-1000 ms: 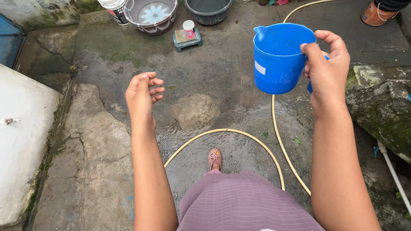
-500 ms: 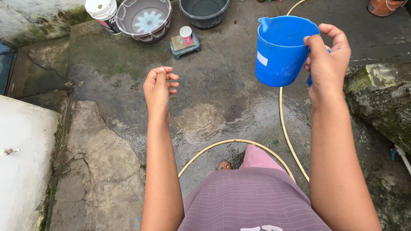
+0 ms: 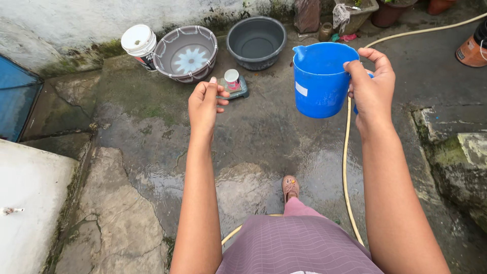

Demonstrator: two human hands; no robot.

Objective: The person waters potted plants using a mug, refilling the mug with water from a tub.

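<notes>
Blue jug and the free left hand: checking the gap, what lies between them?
Nothing: in the head view, only wet concrete ground shows between left hand and blue jug.

You've got a white rectangular label (image 3: 301,89) on the blue jug's side, facing left. Small can w/ pink-and-white label (image 3: 232,79) sits on the low stool. White bucket (image 3: 140,44), far left by the wall, has a dark/red printed label low on its side.
</notes>
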